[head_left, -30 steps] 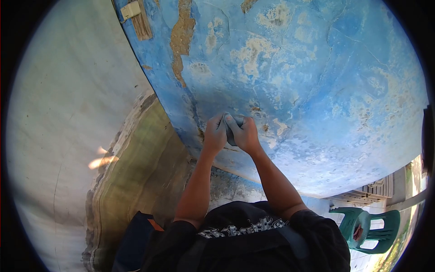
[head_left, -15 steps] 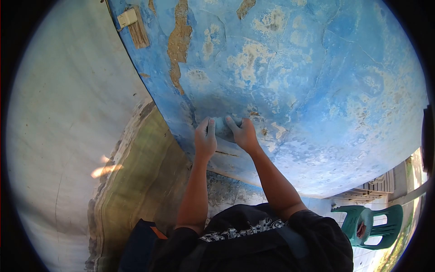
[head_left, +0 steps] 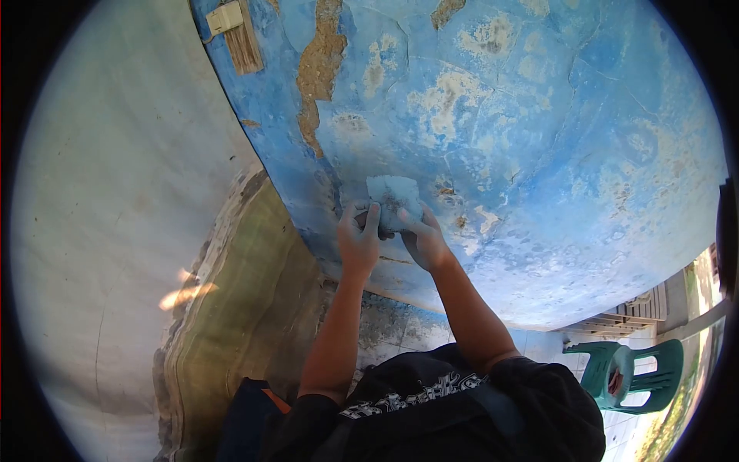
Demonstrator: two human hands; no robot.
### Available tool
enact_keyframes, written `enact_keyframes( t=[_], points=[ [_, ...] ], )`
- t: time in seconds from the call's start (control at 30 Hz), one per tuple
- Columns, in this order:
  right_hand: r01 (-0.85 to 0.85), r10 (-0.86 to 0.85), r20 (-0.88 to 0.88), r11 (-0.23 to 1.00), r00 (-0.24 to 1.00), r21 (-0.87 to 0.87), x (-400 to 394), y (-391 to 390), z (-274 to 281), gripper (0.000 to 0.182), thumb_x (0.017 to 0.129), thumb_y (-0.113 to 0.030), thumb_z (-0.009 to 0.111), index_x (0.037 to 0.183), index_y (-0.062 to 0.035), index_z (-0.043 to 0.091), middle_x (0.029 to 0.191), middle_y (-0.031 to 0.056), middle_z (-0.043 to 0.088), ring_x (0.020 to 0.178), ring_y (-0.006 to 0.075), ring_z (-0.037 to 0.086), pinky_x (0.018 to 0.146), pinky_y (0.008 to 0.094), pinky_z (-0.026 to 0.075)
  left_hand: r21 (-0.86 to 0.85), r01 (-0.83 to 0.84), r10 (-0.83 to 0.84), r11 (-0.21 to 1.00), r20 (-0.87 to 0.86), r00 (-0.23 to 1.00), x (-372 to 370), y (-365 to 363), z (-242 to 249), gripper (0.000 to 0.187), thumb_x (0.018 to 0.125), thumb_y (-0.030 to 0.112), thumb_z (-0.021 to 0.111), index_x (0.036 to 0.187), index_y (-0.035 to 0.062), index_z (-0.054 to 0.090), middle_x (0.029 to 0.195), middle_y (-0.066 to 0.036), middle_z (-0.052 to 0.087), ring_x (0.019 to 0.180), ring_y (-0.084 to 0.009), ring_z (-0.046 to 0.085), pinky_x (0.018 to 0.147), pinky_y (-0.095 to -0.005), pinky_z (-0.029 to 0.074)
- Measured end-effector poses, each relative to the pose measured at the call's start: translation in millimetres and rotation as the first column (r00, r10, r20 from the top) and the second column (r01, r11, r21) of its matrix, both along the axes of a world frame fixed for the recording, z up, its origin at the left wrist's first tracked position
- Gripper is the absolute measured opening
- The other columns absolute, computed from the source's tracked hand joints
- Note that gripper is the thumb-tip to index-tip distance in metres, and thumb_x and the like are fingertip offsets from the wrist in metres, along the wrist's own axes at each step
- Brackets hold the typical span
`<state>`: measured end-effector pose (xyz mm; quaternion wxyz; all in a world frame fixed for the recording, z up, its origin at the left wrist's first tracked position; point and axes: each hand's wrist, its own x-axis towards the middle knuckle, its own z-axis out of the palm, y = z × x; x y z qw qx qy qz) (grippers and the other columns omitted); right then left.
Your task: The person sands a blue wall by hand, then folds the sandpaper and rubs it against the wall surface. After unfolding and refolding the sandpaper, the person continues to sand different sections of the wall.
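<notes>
Both of your hands met at one small sheet of sandpaper (head_left: pixel 393 199), which lay flat against the blue wall (head_left: pixel 539 154), low on the wall just above its pale bottom edge. Only the head view was there to judge from. Your left hand (head_left: pixel 359 240) pinched the sheet's lower left corner, thumb tucked behind and fingers (head_left: pixel 372 218) laid close together over the front. Your right hand (head_left: pixel 423 240) gripped the lower right corner the same way, fingers curled and pressed together. The upper part of the sheet stood free above your fingertips, touching the paint.

That paint was worn: pale patches showed through, and a long brown strip (head_left: pixel 317 77) where the coat had peeled ran down well above your hands. A small switch box (head_left: pixel 225 17) sat on a wooden strip near the wall's top left edge. A green plastic chair (head_left: pixel 631 377) stood far off at lower right, and a dark bag (head_left: pixel 246 420) lay by your left elbow.

To my eye, you needed your palm flat behind the whole sheet, not just the corners pinched, or it would fold and skip. Even pressure and short overlapping strokes looked best, easing off near loose flakes so that sound paint did not lift.
</notes>
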<state>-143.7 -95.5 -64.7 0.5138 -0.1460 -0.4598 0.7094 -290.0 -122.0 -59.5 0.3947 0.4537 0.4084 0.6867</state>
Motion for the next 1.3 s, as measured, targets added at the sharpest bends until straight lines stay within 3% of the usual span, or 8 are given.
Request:
enact_keyframes(
  t=[0.13,0.3,0.47,0.67,0.83,1.0,1.17,1.3],
  points=[
    [0.062,-0.052,-0.051,0.971,0.997,0.231,-23,-17,-10,0.043,0.11,-0.019,0.065,0.147,0.0007,0.055,0.133,0.0085,0.065,0.122,0.0182,0.06,0.102,0.0381,0.05,0.011,0.057,-0.058,0.998,0.067,0.996,-3,6,0,0.02,0.113,0.019,0.062,0.111,-0.0002,0.061,0.079,-0.008,0.071,0.058,-0.0094,0.058,0.056,-0.0272,0.045],
    [0.545,-0.576,0.096,0.807,0.812,0.228,-23,-24,1,0.034,0.114,-0.017,0.059,0.142,0.0016,0.061,0.117,0.0033,0.071,0.098,0.0131,0.063,0.085,0.031,0.052,-0.148,0.3,-0.314,0.942,-0.081,0.946,9,8,7,0.017,0.112,0.016,0.063,0.115,0.0001,0.059,0.09,-0.01,0.072,0.065,-0.0122,0.062,0.063,-0.0281,0.05],
    [0.747,-0.827,0.054,0.531,0.559,0.4,3,-7,50,0.028,0.112,-0.016,0.062,0.128,0.0041,0.072,0.114,0.0084,0.079,0.102,0.0124,0.066,0.087,0.0309,0.054,0.272,0.092,0.012,0.958,-0.358,0.934,28,24,15,0.046,0.101,0.011,0.074,0.141,0.0021,0.054,0.136,-0.018,0.062,0.108,-0.0237,0.063,0.086,-0.0386,0.053],
    [0.867,-0.926,0.017,0.36,0.378,0.345,21,15,82,0.025,0.11,-0.014,0.065,0.121,0.0067,0.075,0.109,0.0102,0.08,0.097,0.0105,0.066,0.084,0.0307,0.054,0.583,0.289,0.185,0.76,-0.619,0.763,38,63,81,0.063,0.096,0.001,0.071,0.156,0.0005,0.051,0.158,-0.024,0.053,0.144,-0.0406,0.054,0.115,-0.048,0.046],
    [0.873,-0.853,-0.224,0.415,0.471,0.254,38,20,82,0.036,0.115,-0.026,0.059,0.12,0.0063,0.074,0.106,0.0071,0.079,0.094,0.0097,0.065,0.083,0.0296,0.053,0.517,0.51,0.103,0.688,-0.764,0.636,64,90,98,0.069,0.096,-0.003,0.067,0.162,-0.0025,0.046,0.16,-0.029,0.053,0.144,-0.0473,0.055,0.115,-0.0548,0.047],
    [0.849,-0.904,-0.172,0.282,0.39,0.446,67,27,80,0.049,0.114,-0.016,0.052,0.153,0.0135,0.052,0.163,0.0304,0.05,0.158,0.0363,0.04,0.128,0.0434,0.031,0.449,0.661,-0.114,0.602,-0.77,0.628,106,113,86,0.069,0.093,-0.003,0.066,0.16,-0.0046,0.048,0.153,-0.027,0.06,0.143,-0.0439,0.056,0.116,-0.0515,0.046],
    [0.647,-0.973,-0.219,-0.212,-0.07,0.733,95,34,88,0.044,0.106,0.0,0.056,0.148,0.0113,0.06,0.155,0.031,0.058,0.155,0.0433,0.044,0.125,0.0498,0.039,0.477,0.747,-0.032,0.463,-0.834,0.552,127,130,111,0.064,0.093,-0.001,0.067,0.156,0.0005,0.054,0.155,-0.023,0.06,0.147,-0.0394,0.053,0.117,-0.0515,0.043],
    [0.585,-0.917,-0.259,-0.393,-0.302,0.709,123,40,112,0.043,0.103,0.01,0.055,0.145,0.0106,0.063,0.151,0.031,0.061,0.151,0.0432,0.05,0.12,0.0488,0.046,0.537,0.704,0.201,0.464,-0.838,0.507,113,135,155,0.06,0.097,0.004,0.067,0.156,0.0041,0.056,0.162,-0.018,0.056,0.156,-0.0338,0.045,0.122,-0.05,0.037]
  ],
)
